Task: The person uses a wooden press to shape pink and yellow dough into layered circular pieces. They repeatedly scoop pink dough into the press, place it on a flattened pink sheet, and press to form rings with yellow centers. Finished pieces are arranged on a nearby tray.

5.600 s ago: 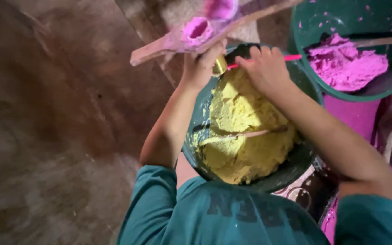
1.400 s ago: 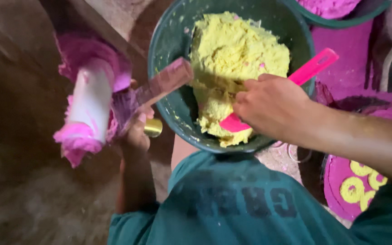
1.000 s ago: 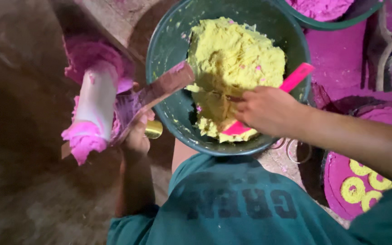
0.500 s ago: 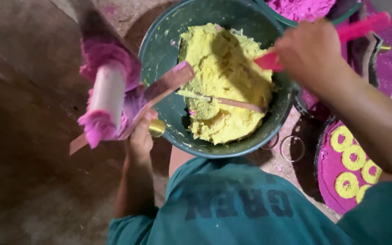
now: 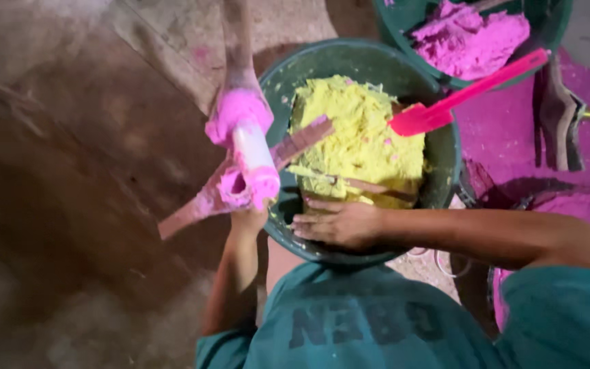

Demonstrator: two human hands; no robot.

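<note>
My right hand (image 5: 339,224) lies flat, fingers spread, on the near rim of the green tub (image 5: 445,164), clamped on nothing. The tub is heaped with yellow paste (image 5: 360,137); a pink spatula (image 5: 466,92) juts from its far side. My left hand (image 5: 248,220), just beside, grips a pink-caked stick (image 5: 240,174) bearing a white roller (image 5: 253,150).

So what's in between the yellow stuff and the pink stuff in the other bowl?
In the head view, a pink spatula lies there, its blade over the yellow dough and its handle reaching toward the pink dough. The two green bowls' rims meet there too.
</note>
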